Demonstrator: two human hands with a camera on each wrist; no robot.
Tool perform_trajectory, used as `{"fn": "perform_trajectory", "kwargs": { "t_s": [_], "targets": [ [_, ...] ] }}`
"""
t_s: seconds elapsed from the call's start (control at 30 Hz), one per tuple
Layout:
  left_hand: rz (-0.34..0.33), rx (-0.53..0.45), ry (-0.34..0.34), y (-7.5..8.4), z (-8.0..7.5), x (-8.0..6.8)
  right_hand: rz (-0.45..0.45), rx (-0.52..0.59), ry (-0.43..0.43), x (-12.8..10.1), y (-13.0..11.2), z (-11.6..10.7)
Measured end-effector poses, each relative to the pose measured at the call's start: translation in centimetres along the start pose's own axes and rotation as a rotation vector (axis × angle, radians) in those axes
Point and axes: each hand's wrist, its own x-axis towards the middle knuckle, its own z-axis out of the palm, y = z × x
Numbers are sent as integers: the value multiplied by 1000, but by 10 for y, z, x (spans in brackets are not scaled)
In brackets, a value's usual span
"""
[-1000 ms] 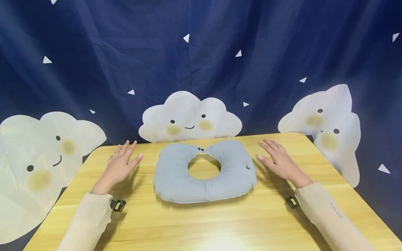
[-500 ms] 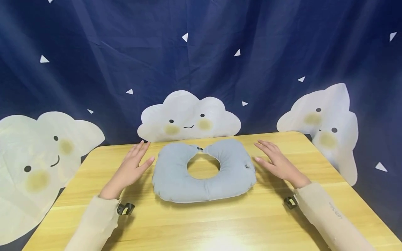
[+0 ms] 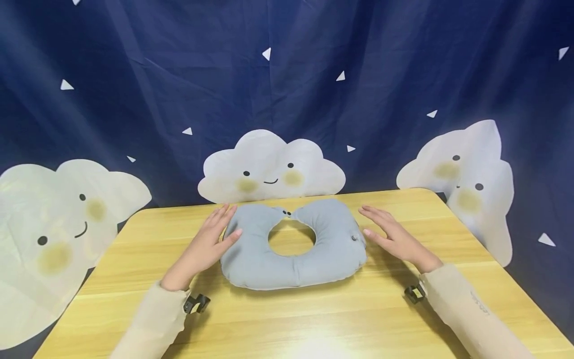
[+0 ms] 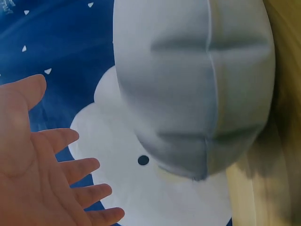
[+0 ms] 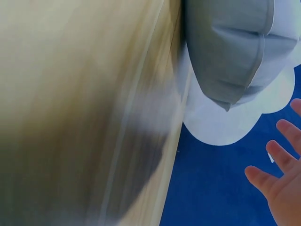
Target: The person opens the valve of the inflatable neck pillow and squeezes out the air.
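A grey inflated U-shaped neck pillow [image 3: 255,254] lies flat on the wooden table [image 3: 314,319], its two ends meeting at the far side. A small valve [image 3: 354,238] sits on its right lobe. My left hand [image 3: 211,242] is open with straight fingers, right at the pillow's left side. In the left wrist view the palm [image 4: 37,179] faces the pillow [image 4: 197,84] with a narrow gap. My right hand [image 3: 392,234] is open too, a little off the pillow's right side. In the right wrist view its fingers [image 5: 282,183] are spread and apart from the pillow [image 5: 230,47].
A dark blue curtain [image 3: 287,75] with white cloud faces [image 3: 269,167] hangs right behind the table's far edge. Bare tabletop lies in front of the pillow and beside both hands. Small black clips [image 3: 196,303] sit at both wrists.
Both hands have moved inward toward the pillow. The left hand has travelled far to the right and reached the left lobe; the right hand has shifted slightly left. The pillow has not moved.
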Motion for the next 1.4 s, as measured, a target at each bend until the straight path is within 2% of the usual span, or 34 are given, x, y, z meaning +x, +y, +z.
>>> {"fn": "perform_trajectory", "kwargs": {
  "t_s": [0.53, 0.63, 0.77, 0.87, 0.93, 1.13, 1.23, 1.4],
  "targets": [
    [111, -38, -68, 32, 19, 6, -98, 60, -42, -2, -14, 6],
    [126, -42, -79, 37, 23, 9, -100, 83, -38, -2, -29, 3],
    [154, -40, -82, 45, 30, 13, -87, 92, -44, -3, -30, 3],
    [177, -41, -91, 52, 34, 16, -82, 89, -51, -5, -16, 9],
    [189, -35, -100, 55, 37, 18, -86, 93, -55, -6, -14, 10],
    [195, -34, -140, 68, 45, 26, -70, 135, -75, -8, -14, 13],
    [187, -49, -167, 76, 50, 32, -46, 160, -62, -10, -14, 15],
    [216, -74, -198, 89, 62, 39, 32, 222, -43, -12, -16, 18]
  ]
}}
